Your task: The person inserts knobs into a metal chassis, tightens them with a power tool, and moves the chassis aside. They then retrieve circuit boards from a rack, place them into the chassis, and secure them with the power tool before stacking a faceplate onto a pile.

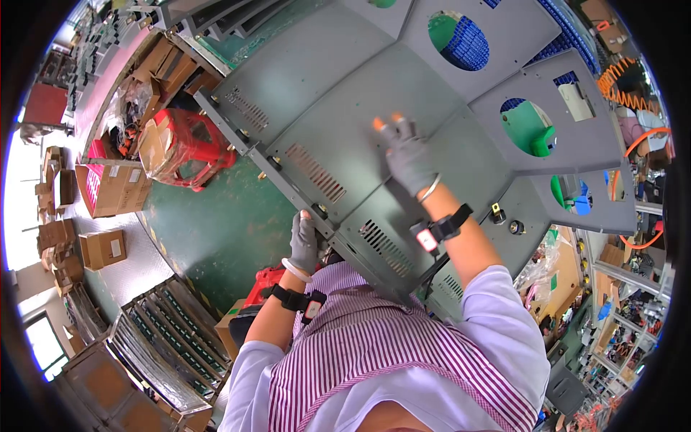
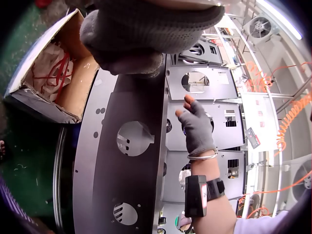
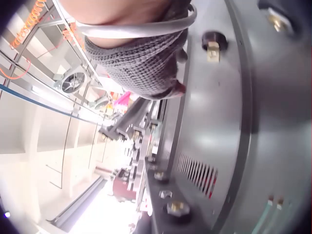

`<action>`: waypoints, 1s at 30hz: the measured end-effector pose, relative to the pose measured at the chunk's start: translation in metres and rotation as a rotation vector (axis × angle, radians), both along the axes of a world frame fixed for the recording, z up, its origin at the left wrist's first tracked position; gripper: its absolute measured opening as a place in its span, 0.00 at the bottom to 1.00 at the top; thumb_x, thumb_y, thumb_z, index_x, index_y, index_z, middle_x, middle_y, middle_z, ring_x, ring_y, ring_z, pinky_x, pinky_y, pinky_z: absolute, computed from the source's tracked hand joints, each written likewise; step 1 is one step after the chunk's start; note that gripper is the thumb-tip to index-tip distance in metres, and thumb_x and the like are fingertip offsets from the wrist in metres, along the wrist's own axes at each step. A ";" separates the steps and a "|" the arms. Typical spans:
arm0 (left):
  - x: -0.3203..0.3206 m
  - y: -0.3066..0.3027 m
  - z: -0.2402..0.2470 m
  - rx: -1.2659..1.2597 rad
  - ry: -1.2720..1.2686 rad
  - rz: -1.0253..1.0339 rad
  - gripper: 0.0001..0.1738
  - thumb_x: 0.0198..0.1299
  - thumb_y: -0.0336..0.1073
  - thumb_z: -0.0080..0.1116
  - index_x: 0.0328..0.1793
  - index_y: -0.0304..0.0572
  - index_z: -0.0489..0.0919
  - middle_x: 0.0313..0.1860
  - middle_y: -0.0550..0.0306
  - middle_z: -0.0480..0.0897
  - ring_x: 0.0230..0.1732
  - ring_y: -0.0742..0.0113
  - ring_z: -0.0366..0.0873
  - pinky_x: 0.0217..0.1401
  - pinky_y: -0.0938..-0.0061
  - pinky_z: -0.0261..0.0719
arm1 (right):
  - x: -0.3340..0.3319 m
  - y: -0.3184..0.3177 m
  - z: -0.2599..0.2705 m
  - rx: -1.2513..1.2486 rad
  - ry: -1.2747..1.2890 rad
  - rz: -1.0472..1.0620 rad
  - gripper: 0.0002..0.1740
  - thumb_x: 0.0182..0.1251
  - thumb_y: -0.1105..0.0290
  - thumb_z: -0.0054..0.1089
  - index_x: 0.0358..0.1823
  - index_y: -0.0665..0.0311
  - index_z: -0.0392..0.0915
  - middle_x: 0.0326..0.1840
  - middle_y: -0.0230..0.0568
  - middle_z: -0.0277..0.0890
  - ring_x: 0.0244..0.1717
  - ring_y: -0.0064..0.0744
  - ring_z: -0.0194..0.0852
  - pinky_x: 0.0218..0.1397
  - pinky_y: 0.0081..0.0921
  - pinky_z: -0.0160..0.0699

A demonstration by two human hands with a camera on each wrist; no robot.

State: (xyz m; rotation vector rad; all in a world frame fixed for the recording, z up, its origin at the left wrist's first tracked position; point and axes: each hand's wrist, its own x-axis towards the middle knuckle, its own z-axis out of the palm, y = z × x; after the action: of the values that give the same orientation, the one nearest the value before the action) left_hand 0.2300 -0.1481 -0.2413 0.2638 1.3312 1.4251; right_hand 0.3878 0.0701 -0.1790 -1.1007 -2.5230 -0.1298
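Large grey metal panels (image 1: 338, 122) with vent slots lie before the person in the head view. The gloved left hand (image 1: 304, 245) grips the near edge bar (image 1: 288, 189) of the metalwork, thumb on top; its glove (image 2: 141, 34) fills the top of the left wrist view. Over the middle of the panels is the gloved right hand (image 1: 412, 155), fingers extended and bare-tipped, holding nothing; whether it touches the surface cannot be told. The left wrist view also shows the right hand (image 2: 199, 129) beside panels with round cutouts. Small black-and-brass fittings (image 1: 498, 213) sit right of the right forearm.
A red stool (image 1: 194, 147) wrapped in plastic and cardboard boxes (image 1: 111, 189) stand on the left. Racked metal parts (image 1: 162, 338) are at the lower left. Orange coiled hose (image 1: 617, 81) hangs at the right, near cluttered shelves. An open carton (image 2: 78, 87) appears in the left wrist view.
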 end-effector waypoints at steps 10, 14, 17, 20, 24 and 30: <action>-0.011 -0.018 0.079 -0.117 0.385 0.052 0.16 0.67 0.46 0.41 0.44 0.40 0.70 0.20 0.66 0.69 0.18 0.82 0.63 0.20 0.85 0.61 | 0.018 -0.014 0.020 -1.022 0.732 0.027 0.26 0.46 0.78 0.62 0.50 0.61 0.68 0.43 0.36 0.73 0.45 0.28 0.72 0.51 0.25 0.71; 0.000 -0.002 0.108 0.137 0.392 -0.132 0.10 0.65 0.35 0.46 0.43 0.36 0.72 0.23 0.67 0.69 0.19 0.83 0.62 0.21 0.86 0.61 | 0.003 -0.066 0.076 -0.941 0.712 0.001 0.25 0.44 0.78 0.64 0.46 0.61 0.66 0.38 0.35 0.70 0.41 0.27 0.70 0.47 0.24 0.70; 0.008 0.001 0.118 0.192 0.338 -0.238 0.12 0.63 0.34 0.50 0.48 0.35 0.71 0.26 0.66 0.71 0.21 0.82 0.65 0.24 0.84 0.65 | 0.005 -0.089 0.084 -0.922 0.767 0.033 0.25 0.44 0.78 0.64 0.46 0.61 0.66 0.38 0.36 0.70 0.40 0.30 0.71 0.45 0.25 0.71; 0.012 0.011 0.127 0.370 0.749 -0.348 0.17 0.61 0.37 0.53 0.51 0.34 0.69 0.27 0.66 0.72 0.25 0.81 0.68 0.27 0.84 0.67 | 0.010 -0.109 0.093 -0.946 0.742 0.033 0.25 0.43 0.76 0.64 0.46 0.62 0.67 0.39 0.38 0.72 0.40 0.32 0.72 0.44 0.26 0.71; 0.024 0.017 0.160 0.343 0.821 -0.471 0.26 0.52 0.37 0.63 0.54 0.36 0.67 0.33 0.54 0.77 0.30 0.67 0.76 0.35 0.76 0.73 | 0.015 -0.128 0.098 -0.929 0.607 0.084 0.27 0.42 0.70 0.65 0.48 0.62 0.68 0.39 0.42 0.74 0.42 0.33 0.73 0.45 0.28 0.71; 0.024 -0.006 0.133 0.697 1.066 -0.566 0.38 0.42 0.48 0.70 0.58 0.42 0.66 0.36 0.51 0.78 0.33 0.55 0.78 0.35 0.68 0.76 | 0.037 -0.149 0.126 -1.349 0.506 0.074 0.29 0.40 0.63 0.68 0.45 0.67 0.70 0.38 0.40 0.73 0.40 0.30 0.70 0.46 0.25 0.68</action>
State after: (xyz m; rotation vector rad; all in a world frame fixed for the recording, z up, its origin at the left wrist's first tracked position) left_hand 0.2536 -0.1542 -0.1079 1.9039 1.2970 1.1972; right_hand 0.4244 -0.0787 -0.0533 -1.1542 -1.9738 1.8132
